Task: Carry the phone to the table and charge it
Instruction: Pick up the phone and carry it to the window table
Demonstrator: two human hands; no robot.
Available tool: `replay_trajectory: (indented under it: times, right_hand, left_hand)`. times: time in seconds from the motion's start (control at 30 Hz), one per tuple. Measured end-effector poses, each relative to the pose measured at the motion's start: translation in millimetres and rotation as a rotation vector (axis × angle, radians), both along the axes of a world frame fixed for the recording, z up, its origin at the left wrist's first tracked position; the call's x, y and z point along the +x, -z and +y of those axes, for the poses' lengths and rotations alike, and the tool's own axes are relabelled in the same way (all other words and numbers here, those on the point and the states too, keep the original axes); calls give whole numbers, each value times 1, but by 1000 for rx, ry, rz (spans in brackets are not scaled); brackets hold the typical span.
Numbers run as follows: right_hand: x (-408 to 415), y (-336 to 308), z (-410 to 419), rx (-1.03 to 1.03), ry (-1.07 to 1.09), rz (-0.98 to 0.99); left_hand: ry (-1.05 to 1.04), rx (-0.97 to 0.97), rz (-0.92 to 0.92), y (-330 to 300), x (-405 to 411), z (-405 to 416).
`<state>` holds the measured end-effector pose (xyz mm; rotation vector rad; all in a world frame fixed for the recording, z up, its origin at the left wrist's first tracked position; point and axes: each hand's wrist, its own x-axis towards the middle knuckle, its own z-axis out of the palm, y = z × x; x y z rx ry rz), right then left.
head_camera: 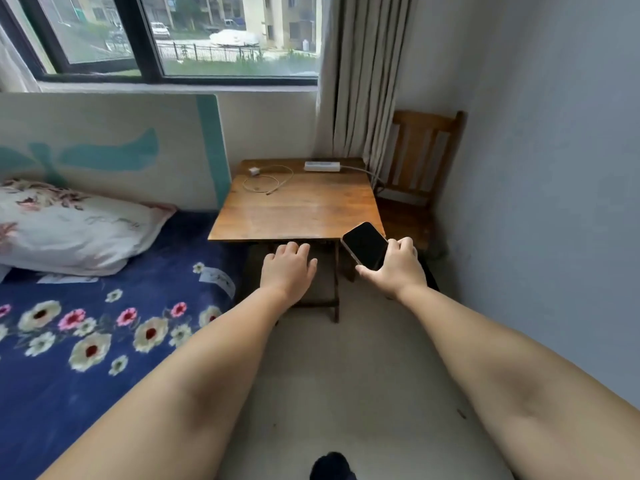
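Observation:
My right hand (398, 268) grips a black phone (365, 244), screen up and dark, held just in front of the near right corner of the wooden table (298, 213). My left hand (287, 268) is palm down with fingers spread, empty, near the table's front edge. On the far part of the table lie a white charger plug (254, 171) with a coiled white cable (268, 183) and a white power strip (322, 166).
A bed with a blue floral cover (86, 323) and a floral pillow (69, 230) lies to the left. A wooden chair (422, 161) stands behind the table by the right wall. A curtain (360, 81) hangs beside the window. Light floor lies below.

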<state>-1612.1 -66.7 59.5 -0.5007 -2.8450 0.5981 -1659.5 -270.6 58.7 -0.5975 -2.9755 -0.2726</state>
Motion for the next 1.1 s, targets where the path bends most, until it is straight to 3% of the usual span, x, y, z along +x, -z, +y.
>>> replay_trajectory:
  times: [0.5, 0.77, 1.1]
  right_hand:
    - [-357, 15, -2, 96, -164, -92]
    - [-508, 23, 19, 24, -2, -153]
    - [-640, 92, 95, -32, 142, -315]
  left_hand:
    - [-153, -15, -72, 18, -352, -11]
    - [-13, -41, -101, 14, -542, 16]
    - [95, -99, -240, 101, -669, 89]
